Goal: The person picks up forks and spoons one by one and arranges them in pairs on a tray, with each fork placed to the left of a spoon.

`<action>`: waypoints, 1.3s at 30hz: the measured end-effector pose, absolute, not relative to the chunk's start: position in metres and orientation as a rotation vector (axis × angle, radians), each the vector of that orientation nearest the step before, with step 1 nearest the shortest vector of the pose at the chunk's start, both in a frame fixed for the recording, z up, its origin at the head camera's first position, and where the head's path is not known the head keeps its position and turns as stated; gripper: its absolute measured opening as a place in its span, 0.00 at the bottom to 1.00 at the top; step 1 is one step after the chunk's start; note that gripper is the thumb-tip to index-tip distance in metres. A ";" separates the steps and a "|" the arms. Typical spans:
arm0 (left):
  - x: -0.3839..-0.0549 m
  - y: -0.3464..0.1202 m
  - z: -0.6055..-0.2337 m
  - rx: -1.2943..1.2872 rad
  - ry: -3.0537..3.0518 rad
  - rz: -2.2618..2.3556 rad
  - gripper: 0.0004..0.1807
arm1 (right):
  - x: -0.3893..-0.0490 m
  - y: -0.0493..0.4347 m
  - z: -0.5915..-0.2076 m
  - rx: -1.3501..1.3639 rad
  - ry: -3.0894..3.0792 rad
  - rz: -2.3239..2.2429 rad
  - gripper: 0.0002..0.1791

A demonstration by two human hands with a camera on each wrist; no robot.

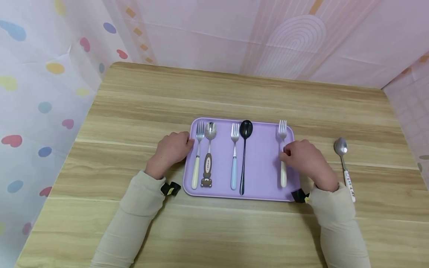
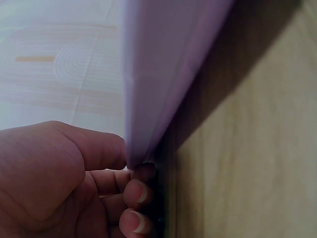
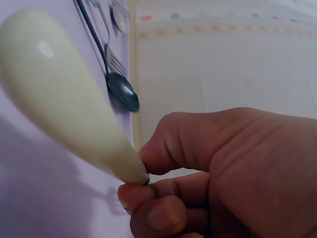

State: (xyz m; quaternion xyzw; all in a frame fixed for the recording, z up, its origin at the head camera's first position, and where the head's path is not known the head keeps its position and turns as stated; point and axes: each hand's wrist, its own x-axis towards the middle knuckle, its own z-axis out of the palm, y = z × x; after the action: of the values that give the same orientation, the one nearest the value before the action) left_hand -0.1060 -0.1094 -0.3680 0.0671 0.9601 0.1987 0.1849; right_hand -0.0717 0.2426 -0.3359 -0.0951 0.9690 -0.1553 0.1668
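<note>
My left hand holds the left rim of a purple tray; in the left wrist view the thumb lies on one side of the tray edge and the fingertips curl under the other. Over the tray's right end, my right hand pinches a fork with a cream handle, its tines pointing away from me. The right wrist view has thumb and fingers at the neck of the cream handle, close above the tray.
On the tray lie another cream-handled fork, a bear-handled spoon, a blue-handled fork and a black spoon. A spoon with a patterned handle rests on the wooden table to the right. Curtains hang behind and left.
</note>
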 end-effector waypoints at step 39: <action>-0.105 -0.109 -0.367 0.190 2.713 0.571 0.15 | -0.067 0.213 -0.356 -0.324 2.759 -0.371 0.19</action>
State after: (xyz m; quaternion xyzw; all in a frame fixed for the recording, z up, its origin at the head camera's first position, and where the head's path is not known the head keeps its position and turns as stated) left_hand -0.1047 -0.1090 -0.3669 0.0672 0.9603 0.2022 0.1801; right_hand -0.0673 0.2131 -0.3563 -0.1139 0.9703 -0.1306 0.1688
